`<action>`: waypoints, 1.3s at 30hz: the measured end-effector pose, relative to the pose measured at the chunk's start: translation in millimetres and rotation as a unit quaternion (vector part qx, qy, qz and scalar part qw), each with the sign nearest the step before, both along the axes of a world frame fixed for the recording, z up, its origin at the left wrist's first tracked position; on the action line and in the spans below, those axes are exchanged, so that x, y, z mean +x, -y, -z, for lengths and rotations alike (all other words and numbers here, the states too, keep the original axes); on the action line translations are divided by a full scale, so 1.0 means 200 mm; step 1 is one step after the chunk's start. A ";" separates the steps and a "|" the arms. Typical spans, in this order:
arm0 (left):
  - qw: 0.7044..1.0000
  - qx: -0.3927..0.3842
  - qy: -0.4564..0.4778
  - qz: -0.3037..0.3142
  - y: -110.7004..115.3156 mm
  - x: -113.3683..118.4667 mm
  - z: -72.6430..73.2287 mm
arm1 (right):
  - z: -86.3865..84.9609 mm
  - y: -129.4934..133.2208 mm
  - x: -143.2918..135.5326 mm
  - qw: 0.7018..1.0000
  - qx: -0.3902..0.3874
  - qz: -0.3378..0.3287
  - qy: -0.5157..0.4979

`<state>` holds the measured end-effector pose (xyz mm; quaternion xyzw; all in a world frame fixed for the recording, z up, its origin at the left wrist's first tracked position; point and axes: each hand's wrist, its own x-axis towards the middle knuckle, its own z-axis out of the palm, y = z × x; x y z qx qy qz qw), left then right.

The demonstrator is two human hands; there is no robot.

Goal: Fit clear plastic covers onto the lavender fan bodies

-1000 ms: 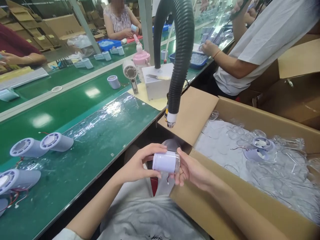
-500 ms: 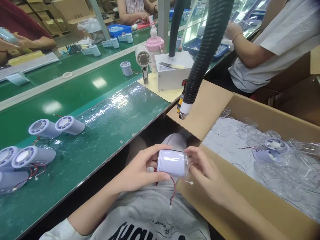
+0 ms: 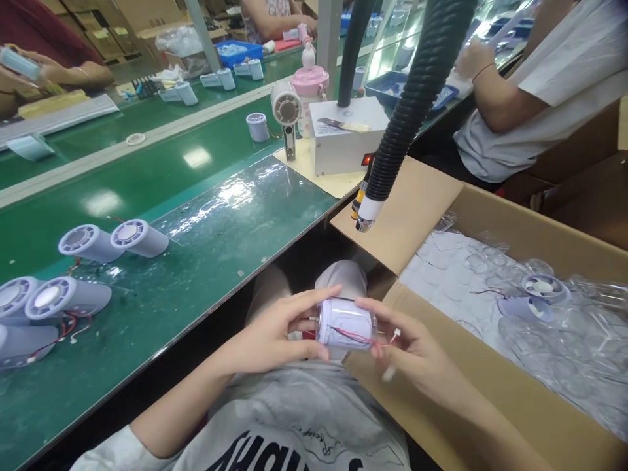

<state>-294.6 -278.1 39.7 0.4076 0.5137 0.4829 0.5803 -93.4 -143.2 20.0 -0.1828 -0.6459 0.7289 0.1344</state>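
Note:
Above my lap, a lavender cylindrical fan housing [image 3: 346, 322] lies on its side between my two hands. A clear plastic sleeve appears to cover it, and red and black wires with white connectors run along its near face. My left hand [image 3: 289, 330] grips its left end, thumb below and fingers above. At the right end, my right hand [image 3: 405, 337] closes round the rim and the wires, with one connector sticking up by the fingers. Several similar lavender fan housings [image 3: 69, 299] with wires lie on the green bench [image 3: 196, 288] to my left.
On my right stands a cardboard box [image 3: 432, 386] holding clear plastic sleeves [image 3: 564, 347] and a lavender fan part [image 3: 524, 307]. A black flexible hose [image 3: 407, 118] hangs ahead beside a white box [image 3: 348, 140], a handheld fan [image 3: 287, 118] and a pink bottle [image 3: 310, 85]. Co-workers sit around the line.
The fan housing has turned about its length, so its wires now face me instead of hanging below. My right hand has closed in on its right end.

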 end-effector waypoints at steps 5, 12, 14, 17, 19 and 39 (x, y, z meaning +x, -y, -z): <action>1.000 -0.007 -0.010 0.012 0.01 0.02 0.03 | -0.01 0.02 0.00 0.999 0.028 0.010 0.024; 0.999 0.030 0.021 0.005 0.02 0.04 0.09 | 0.02 0.04 0.01 0.997 0.074 -0.006 -0.020; 0.998 0.056 0.036 0.001 0.02 0.04 0.08 | 0.01 0.04 0.03 0.993 0.117 -0.008 -0.031; 0.996 0.071 0.055 0.005 0.02 0.03 0.06 | -0.01 0.04 0.04 0.987 0.157 0.010 -0.024; 0.995 0.077 0.055 0.011 0.02 0.03 0.04 | -0.02 0.05 0.05 0.984 0.175 0.016 -0.027; 0.991 -0.069 0.110 0.037 0.03 0.04 0.04 | 0.00 0.09 0.04 0.905 0.407 0.010 -0.124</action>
